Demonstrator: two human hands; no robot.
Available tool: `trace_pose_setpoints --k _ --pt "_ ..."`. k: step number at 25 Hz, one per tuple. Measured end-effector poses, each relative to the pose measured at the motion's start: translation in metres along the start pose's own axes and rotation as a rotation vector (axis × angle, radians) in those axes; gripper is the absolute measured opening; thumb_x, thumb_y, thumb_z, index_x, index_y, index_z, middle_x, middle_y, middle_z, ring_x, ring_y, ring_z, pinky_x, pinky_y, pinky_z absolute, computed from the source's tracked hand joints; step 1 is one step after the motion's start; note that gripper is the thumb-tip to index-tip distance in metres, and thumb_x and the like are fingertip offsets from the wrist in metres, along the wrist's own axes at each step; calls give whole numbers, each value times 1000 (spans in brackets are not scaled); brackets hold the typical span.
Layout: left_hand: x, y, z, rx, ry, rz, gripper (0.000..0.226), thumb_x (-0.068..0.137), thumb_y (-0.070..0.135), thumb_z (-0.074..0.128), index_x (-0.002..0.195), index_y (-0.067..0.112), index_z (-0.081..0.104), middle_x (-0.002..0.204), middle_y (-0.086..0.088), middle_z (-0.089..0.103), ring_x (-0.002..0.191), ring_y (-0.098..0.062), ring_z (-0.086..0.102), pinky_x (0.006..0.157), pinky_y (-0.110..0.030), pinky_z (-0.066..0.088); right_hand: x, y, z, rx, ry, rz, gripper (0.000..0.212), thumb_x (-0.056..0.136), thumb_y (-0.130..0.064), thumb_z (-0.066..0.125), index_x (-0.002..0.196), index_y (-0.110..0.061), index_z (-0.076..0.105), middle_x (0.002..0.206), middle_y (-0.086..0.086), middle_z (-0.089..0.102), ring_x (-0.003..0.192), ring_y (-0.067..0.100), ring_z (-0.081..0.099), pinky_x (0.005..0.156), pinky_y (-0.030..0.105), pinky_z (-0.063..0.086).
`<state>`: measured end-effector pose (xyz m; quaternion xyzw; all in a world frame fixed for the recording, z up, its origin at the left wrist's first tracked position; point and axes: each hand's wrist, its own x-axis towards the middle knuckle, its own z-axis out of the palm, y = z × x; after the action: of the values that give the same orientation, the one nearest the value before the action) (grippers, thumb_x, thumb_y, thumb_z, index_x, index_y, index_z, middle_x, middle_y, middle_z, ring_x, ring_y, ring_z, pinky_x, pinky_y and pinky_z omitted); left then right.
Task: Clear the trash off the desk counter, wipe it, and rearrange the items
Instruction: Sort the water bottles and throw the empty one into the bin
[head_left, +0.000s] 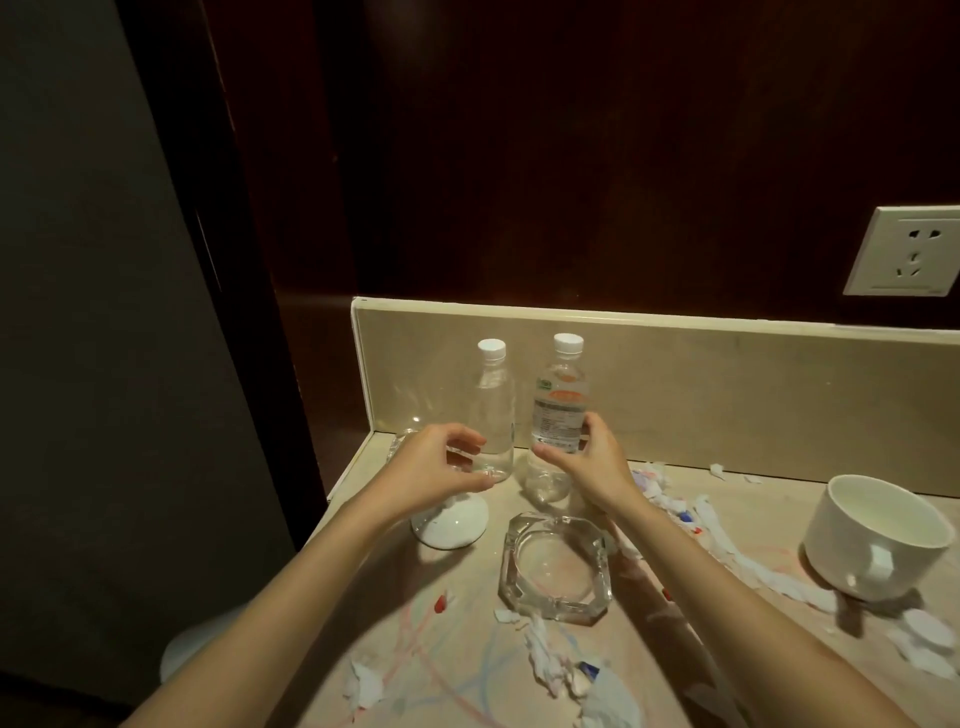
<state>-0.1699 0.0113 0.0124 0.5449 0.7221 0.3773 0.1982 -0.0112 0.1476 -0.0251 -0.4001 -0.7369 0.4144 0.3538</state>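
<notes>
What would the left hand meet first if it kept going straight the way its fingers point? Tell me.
Most likely the unlabelled clear bottle: the left hand has its fingertips almost at the bottle's lower part, fingers curved and holding nothing. Depth is hard to judge from this one view.

I see torn, crumpled paper scraps (727, 540) strewn over my scribble-marked beige counter (691, 467). Two capped clear bottles (496, 415) stand upright at the back, near a glass ashtray (553, 566) and white cup (878, 535).

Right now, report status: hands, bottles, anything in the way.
Right hand grips labelled bottle. Left hand curled by clear bottle, grip unclear. Glass ashtray just in front; torn paper scraps litter the counter.
</notes>
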Motion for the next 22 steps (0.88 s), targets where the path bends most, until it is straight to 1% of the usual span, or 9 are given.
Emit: trace_pose_setpoints --k 3,6,8,10,12,14,17,19,22 --pt "0 -3 2 2 -8 -6 43 72 14 82 112 14 64 107 -1 68 95 -11 66 83 -24 54 8 10 9 -35 3 24 55 73 -26 81 117 -15 50 119 3 61 104 16 59 84 27 45" --pt "2 -5 3 3 -19 -11 42 73 14 81 112 15 65 106 1 67 94 -9 66 80 -22 55 11 15 17 -68 1 23 59 73 -29 80 121 -15 48 124 3 58 109 16 57 87 28 46" --pt "3 -4 4 7 -31 -6 41 73 14 81 111 15 65 105 1 67 94 -8 66 80 -20 54 12 15 19 -101 -14 31 62 74 -31 79 123 -14 46 127 3 56 112 17 56 92 31 48" --pt "3 0 7 17 -54 1 38 73 13 81 108 17 66 104 2 68 93 -8 66 82 -22 55 12 13 17 -140 -49 55 62 76 -33 77 125 -13 44 129 4 53 113 18 55 95 35 48" --pt "3 7 12 31 -87 17 34 74 12 81 104 20 66 101 3 69 91 -7 67 82 -23 55 9 7 9 -171 -96 60 62 78 -33 75 127 -12 43 131 5 51 113 17 54 96 34 47" --pt "4 16 15 40 -129 32 31 74 12 80 101 21 67 97 6 70 88 -4 68 79 -20 55 1 -1 -5 -261 -135 28 62 80 -33 73 129 -11 43 133 4 50 116 17 52 96 30 44" --pt "6 34 24 79 -202 71 30 76 14 79 102 19 67 97 6 71 87 -3 68 81 -22 55 -21 -13 -37 -454 -197 -27 58 81 -36 70 129 -12 47 130 4 53 116 18 52 95 31 44" --pt "7 47 34 157 -250 102 29 76 16 79 102 20 67 99 5 70 88 -5 68 84 -26 55 -40 -20 -62 -568 -268 -40 50 81 -37 69 123 -14 53 122 4 59 108 19 56 90 32 46" --pt "6 75 58 340 -343 189 35 76 24 80 108 20 66 102 5 69 89 -7 66 86 -28 55 -70 -24 -101 -701 -326 -28 42 83 -38 67 117 -16 57 116 3 62 104 21 58 89 37 48"
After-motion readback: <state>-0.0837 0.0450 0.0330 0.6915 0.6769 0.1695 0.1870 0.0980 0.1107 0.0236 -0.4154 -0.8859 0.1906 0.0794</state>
